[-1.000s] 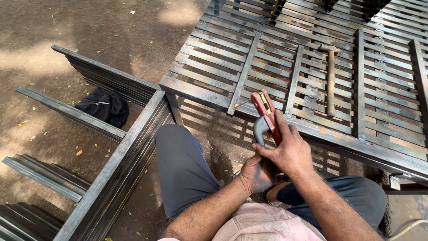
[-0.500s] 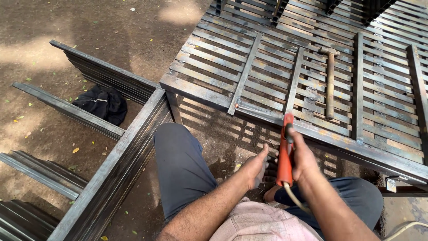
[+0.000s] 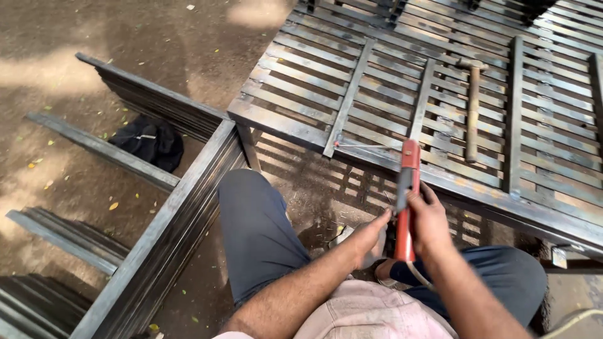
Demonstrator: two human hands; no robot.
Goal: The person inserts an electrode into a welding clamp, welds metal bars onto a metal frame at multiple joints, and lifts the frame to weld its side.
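from overhead, right hand [image 3: 430,220] fingers grip the red electrode holder [image 3: 407,198] upright, its rod [image 3: 361,145] touching the steel grille [image 3: 402,81], left hand [image 3: 370,235] open beside it; bare skin so near risks a burn.

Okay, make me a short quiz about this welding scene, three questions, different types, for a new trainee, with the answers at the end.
1. True or false: the right hand grips the red electrode holder.
2. Where does the hammer lie? A) on the dirt ground B) on the metal grille C) on the dark cloth bundle
3. Fill in: the thin welding rod sticks out from the holder's ____ end, toward the grille's near edge.

Key: 1 true; 2 B; 3 top. The left hand sits just beside the holder; whether it touches is unclear.
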